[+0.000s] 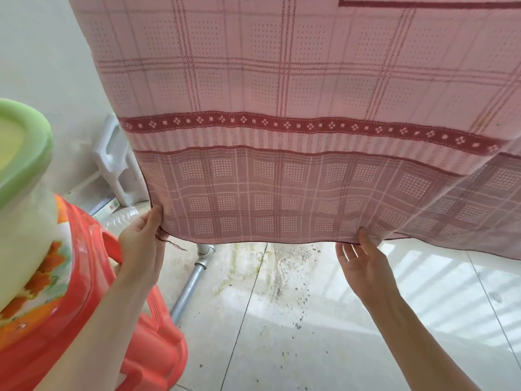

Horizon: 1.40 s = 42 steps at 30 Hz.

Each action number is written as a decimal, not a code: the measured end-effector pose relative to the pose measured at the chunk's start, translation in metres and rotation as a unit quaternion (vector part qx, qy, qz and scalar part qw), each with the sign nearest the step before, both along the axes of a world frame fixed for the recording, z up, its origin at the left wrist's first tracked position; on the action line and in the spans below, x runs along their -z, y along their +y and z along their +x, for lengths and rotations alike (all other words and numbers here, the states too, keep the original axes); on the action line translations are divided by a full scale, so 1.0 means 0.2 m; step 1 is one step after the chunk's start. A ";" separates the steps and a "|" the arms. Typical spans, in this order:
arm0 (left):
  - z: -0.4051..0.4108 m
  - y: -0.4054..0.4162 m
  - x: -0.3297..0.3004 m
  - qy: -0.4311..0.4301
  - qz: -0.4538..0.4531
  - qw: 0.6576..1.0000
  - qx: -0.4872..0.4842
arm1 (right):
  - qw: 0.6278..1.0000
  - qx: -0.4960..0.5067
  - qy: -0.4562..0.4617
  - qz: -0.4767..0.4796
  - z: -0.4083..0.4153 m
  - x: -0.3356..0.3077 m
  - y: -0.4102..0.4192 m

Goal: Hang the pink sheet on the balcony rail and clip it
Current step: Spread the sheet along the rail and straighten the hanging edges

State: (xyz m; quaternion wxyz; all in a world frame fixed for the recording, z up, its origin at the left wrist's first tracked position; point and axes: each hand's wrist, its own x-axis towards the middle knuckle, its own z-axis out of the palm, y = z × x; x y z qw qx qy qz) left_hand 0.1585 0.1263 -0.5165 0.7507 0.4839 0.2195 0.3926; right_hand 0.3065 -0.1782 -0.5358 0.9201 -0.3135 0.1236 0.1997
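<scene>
1. The pink sheet (282, 108) is seen hanging down from above, and most of the picture is filled by it. Its top is cut off by the edge of the picture, so what it hangs from cannot be told.
2. The sheet is marked with thin checked lines, a dark red band with small white diamonds, and a darker checked strip along the bottom.
3. The bottom left corner of the sheet is pinched by the left hand (141, 238), with the thumb laid on the front of the cloth and the other fingers hidden behind it.
4. The bottom hem is touched further to the right by the right hand (363, 263). Its fingers are held fairly straight, with the tips at or behind the hem. Whether the cloth is pinched there cannot be told.
5. A loose thread is seen hanging from the hem just beside the left hand.
6. A grey metal pipe (186, 289) is seen on the tiled floor (310, 334) below the sheet.
7. Dark specks and green stains are seen on the floor under the hem.
8. A red plastic stool (135, 342) is seen at the left, and a white tub with a green lid (25, 165) is set on it.
9. A white plastic thing (112, 165) is seen by the wall behind the sheet's left edge.
</scene>
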 end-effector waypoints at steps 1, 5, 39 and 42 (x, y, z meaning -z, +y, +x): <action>0.00 -0.01 0.00 -0.003 0.000 1.000 0.008 | 1.000 0.004 -0.003 0.002 0.00 0.00 0.00; -0.02 -0.06 -0.01 0.044 0.081 0.995 0.023 | 0.999 -0.006 -0.040 0.032 0.01 0.00 0.02; -0.02 -0.06 0.12 0.103 0.071 0.991 0.044 | 0.973 -0.226 -0.045 -0.006 -0.24 0.00 0.82; -0.02 -0.06 0.14 0.104 0.039 0.994 0.018 | 0.974 -0.225 -0.029 -0.002 -0.24 0.01 0.83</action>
